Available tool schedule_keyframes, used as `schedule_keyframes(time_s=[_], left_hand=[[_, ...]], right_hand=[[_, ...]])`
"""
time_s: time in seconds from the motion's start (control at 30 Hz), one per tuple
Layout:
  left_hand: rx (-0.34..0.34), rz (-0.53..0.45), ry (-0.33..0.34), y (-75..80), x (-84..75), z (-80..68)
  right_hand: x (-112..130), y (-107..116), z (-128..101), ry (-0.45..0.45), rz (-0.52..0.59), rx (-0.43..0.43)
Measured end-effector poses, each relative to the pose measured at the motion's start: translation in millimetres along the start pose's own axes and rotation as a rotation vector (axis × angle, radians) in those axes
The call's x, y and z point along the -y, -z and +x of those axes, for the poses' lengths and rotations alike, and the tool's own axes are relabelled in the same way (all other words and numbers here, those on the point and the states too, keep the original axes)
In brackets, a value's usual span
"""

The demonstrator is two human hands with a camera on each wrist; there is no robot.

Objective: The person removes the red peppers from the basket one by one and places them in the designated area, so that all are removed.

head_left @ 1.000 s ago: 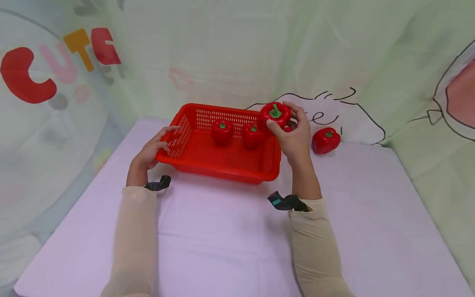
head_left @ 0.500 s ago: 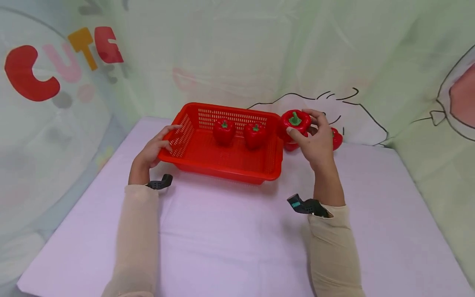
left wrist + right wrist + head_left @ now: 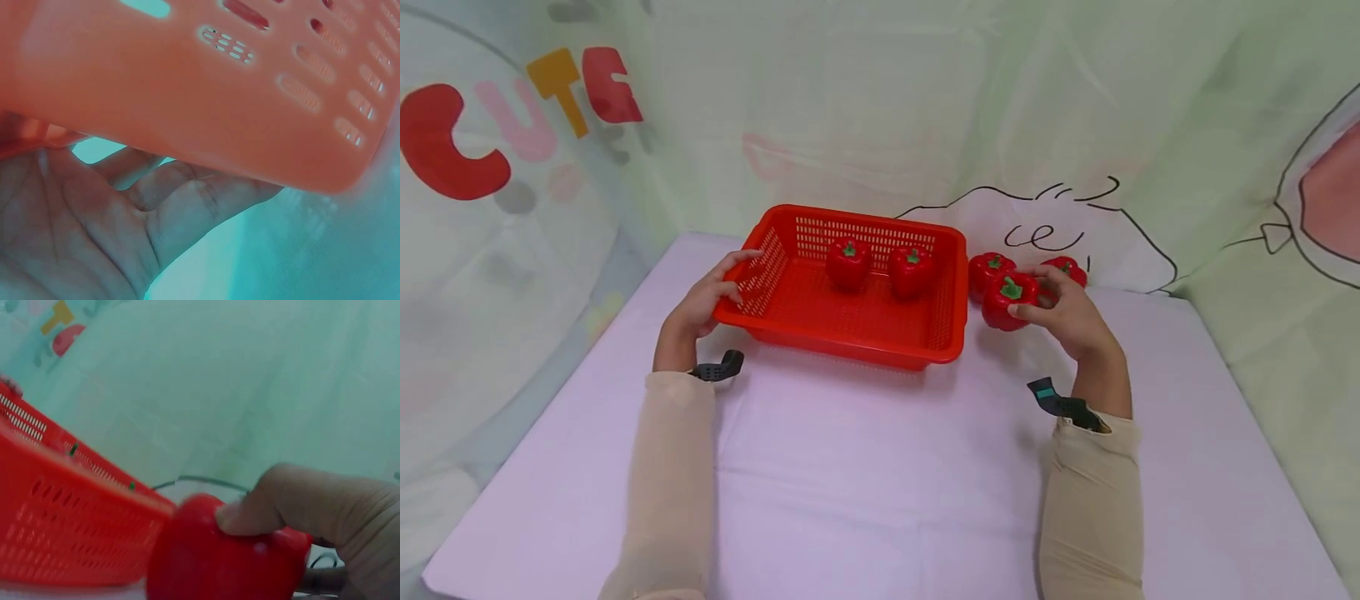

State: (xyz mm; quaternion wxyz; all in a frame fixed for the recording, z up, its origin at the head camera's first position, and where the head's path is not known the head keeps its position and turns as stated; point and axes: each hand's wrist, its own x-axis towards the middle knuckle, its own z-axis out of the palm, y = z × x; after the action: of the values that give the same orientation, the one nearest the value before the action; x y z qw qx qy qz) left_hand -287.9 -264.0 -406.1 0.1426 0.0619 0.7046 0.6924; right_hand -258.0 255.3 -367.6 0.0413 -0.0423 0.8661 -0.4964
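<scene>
Right hand setting a red pepper down outside the basket, left hand steadying the basket.

The right hand [image 3: 1063, 312] has its fingers curled round a red pepper [image 3: 1009, 301], low over the desk [image 3: 880, 467] just right of the red basket [image 3: 857, 342], close beside two more peppers [image 3: 989, 270] [image 3: 1067, 268]. The left hand [image 3: 711, 296] grips the basket's left rim, thumb on top. Two peppers [image 3: 848, 262] [image 3: 911, 270] sit inside. I'd say lower it flat on its base, clear of its neighbours, before letting go so it doesn't roll.

Staged play corner, cartoon backdrop [image 3: 1075, 125], covered table [image 3: 865, 467]
</scene>
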Motion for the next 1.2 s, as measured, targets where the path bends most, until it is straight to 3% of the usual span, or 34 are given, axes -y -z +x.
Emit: schedule_keyframes(time_s=[0.17,0.33,0.6,1.0,1.2], left_hand=[[-0.015,0.011,0.007,0.9,-0.5,-2.0],[-0.015,0.015,-0.003,1.0,-0.6,-2.7],[-0.017,0.005,-0.01,1.6,-0.3,-0.4],[-0.01,0.006,-0.011,-0.2,1.0,-0.2],[-0.02,0.009,-0.009,-1.0,2.7,1.0]], right_hand=[[-26,-11,12,0.008,0.06,0.132],[-40,-21,20,-0.029,0.119,0.163],[-49,-26,24,-0.069,0.124,0.199],[-49,-21,21,-0.072,0.04,0.247],[-30,-8,11,-0.069,-0.074,0.249]])
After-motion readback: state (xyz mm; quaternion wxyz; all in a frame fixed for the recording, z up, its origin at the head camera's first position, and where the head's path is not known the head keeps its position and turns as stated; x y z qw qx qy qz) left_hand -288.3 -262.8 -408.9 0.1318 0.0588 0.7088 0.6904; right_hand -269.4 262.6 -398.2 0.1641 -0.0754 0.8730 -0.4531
